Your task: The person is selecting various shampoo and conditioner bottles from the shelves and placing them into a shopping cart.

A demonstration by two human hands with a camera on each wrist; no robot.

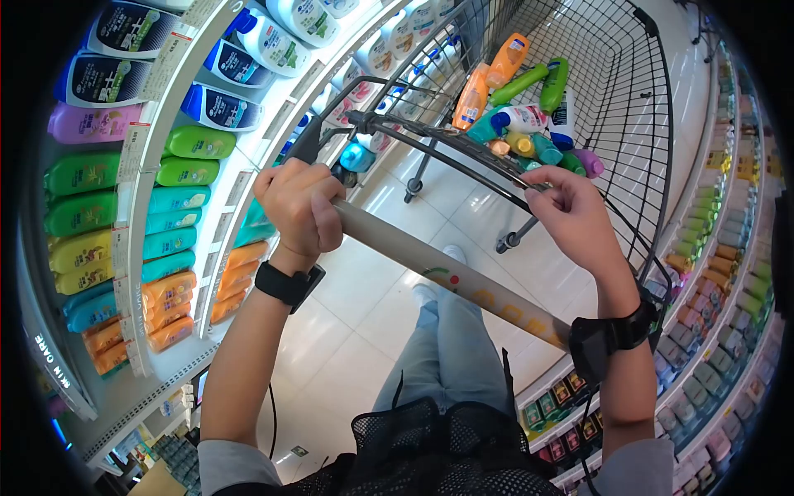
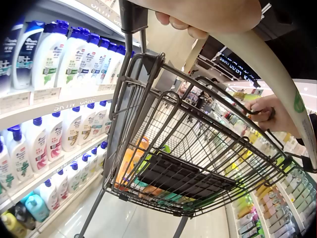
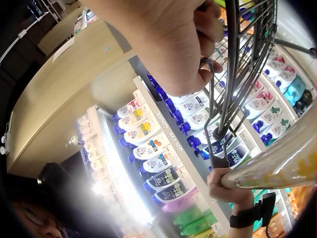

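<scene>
Shopping cart (image 1: 628, 124): black wire basket, standing in a store aisle on a pale tiled floor (image 1: 356, 306), directly ahead of the person. Handle bar (image 1: 430, 264) is beige with coloured markings and runs diagonally across the head view, from upper left to lower right.

Left hand (image 1: 299, 207): fingers curled fully round the left end of the handle bar, next to the black end fitting. Left wrist view confirms the fingers wrapped over the bar from above. A black strap sits on the wrist.

Right hand (image 1: 575, 217): not on the bar. Fingers pinch the black wire of the folding seat flap (image 1: 463, 153) at the rear of the basket, just above the bar. Right wrist view shows the fingers closed round a wire loop (image 3: 212, 87) of that flap. Black strap on this wrist too.

Cart contents: a pile of bottles (image 1: 521, 116) at the far end of the basket, in orange, green, teal, white and purple. Labels too small to read.

Surroundings: shelves (image 1: 141, 165) to the person's left hold rows of shampoo-type bottles, sorted by colour: white with blue caps up top, then purple, green, yellow, teal and orange. Shelves (image 1: 728, 248) to the right hold smaller packaged goods. Person's grey trousers (image 1: 447, 347) and a white shoe (image 1: 453, 253) are visible below the bar.
</scene>
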